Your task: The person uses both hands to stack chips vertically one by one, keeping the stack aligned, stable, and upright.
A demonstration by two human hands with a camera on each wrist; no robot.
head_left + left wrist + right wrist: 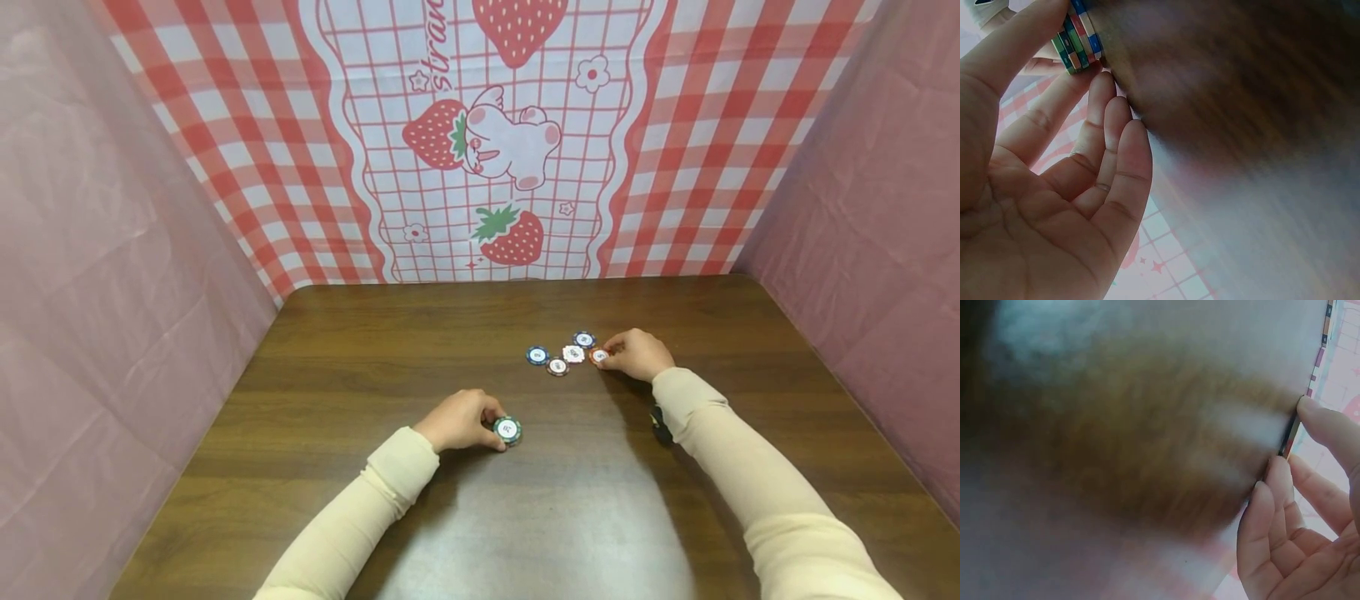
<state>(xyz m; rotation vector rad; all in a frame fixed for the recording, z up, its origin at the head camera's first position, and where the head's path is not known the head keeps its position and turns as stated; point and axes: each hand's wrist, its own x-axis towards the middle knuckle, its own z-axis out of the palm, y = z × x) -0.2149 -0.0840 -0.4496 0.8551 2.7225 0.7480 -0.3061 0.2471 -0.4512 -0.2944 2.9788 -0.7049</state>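
Observation:
A short stack of poker chips, green on top, stands on the table, pinched at its edge by the left hand. In the left wrist view the same stack shows several coloured layers between thumb and index finger of the left hand. Farther back, the right hand pinches an orange-rimmed chip lying flat on the table. Left of it are a white chip, a dark-rimmed chip and two blue chips. The right wrist view shows the right hand's fingertips at the tabletop.
The brown wooden table ends at a red-and-white checked cloth with strawberry prints. Pink cloths hang at the left and right. A small black object shows beside the right sleeve.

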